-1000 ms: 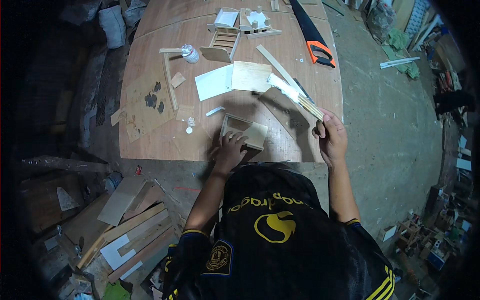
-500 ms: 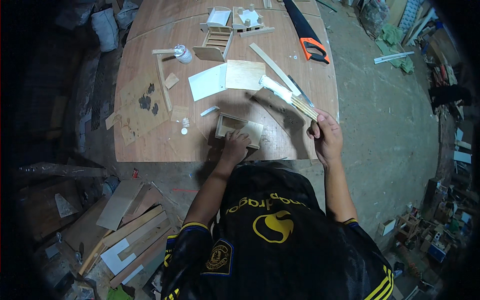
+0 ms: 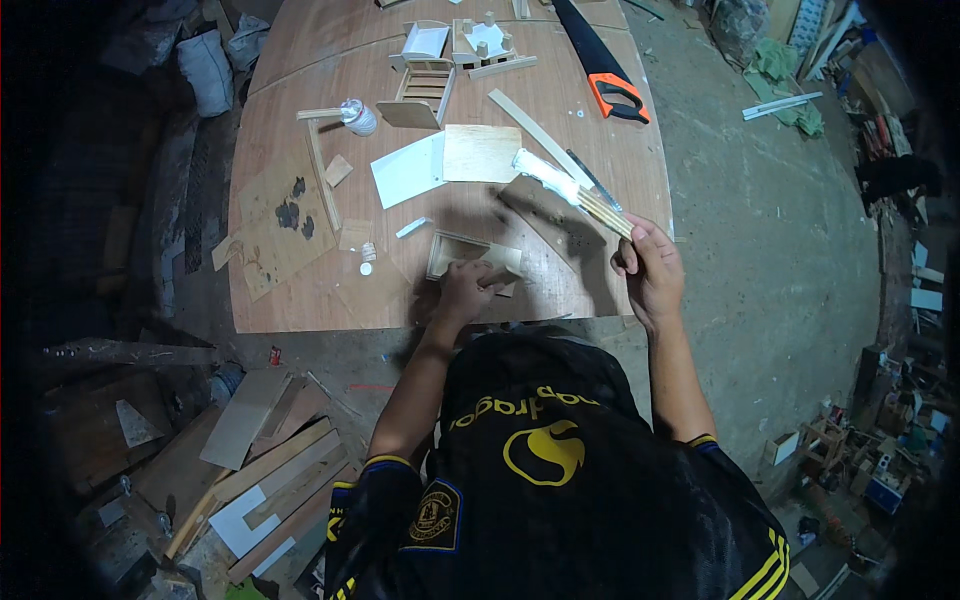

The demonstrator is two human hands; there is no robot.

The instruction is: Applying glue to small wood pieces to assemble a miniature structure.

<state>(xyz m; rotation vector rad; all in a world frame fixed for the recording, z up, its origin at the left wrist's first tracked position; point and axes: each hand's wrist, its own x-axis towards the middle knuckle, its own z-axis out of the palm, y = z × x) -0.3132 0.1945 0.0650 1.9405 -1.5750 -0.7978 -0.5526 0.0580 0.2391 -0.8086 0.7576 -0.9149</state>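
Near the table's front edge, my left hand is closed on a small open wooden box. The fingers bend over its near side and hide part of it. To the right, my right hand pinches the lower end of a bundle of thin wooden sticks. A bright white wrapping or coating covers the bundle's far end; I cannot make out which. The bundle points up and left above the table.
Beyond the box lie a white sheet, a thin wood panel and a wooden strip. Farther off are a small slatted wooden model and an orange-handled saw. A white-capped jar stands left. Boards are stacked below left.
My left hand's fingers have shifted on the wooden box, whose right part now looks tilted. The right hand keeps its pinch on the sticks, nearly still. The whole view has shifted slightly.
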